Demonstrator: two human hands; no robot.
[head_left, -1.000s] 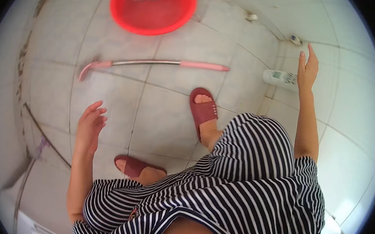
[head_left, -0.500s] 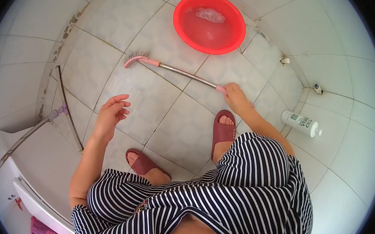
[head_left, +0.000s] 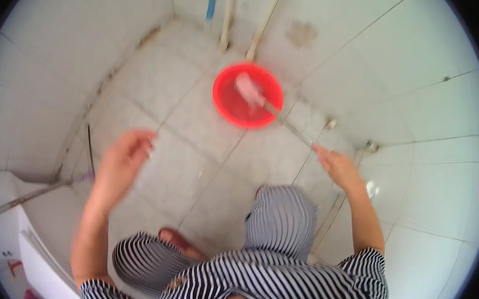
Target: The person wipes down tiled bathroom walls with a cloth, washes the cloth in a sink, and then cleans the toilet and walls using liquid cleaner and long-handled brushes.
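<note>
My right hand (head_left: 338,167) is wrapped round the pink handle end of a long-handled scrub brush (head_left: 294,130) with a metal shaft. Its pale pink head is over the red plastic basin (head_left: 219,106), its near end at or in the liquid; exact contact is blurred. On the left, my left hand (head_left: 123,163) hangs in the air above the tiled floor, fingers loosely bent and apart, holding nothing. It is smeared by motion.
A floor squeegee (head_left: 89,146) leans at the left, its pole (head_left: 30,198) crossing a white fixture (head_left: 45,252). Pipes (head_left: 226,19) run down the far wall behind the basin. A white bottle (head_left: 372,189) is partly hidden behind my right arm. A slipper (head_left: 179,240) shows below.
My right hand has lifted the scrub brush off the floor and brought its head over the basin. The view has tilted up, showing more far wall. My left hand stays free.
</note>
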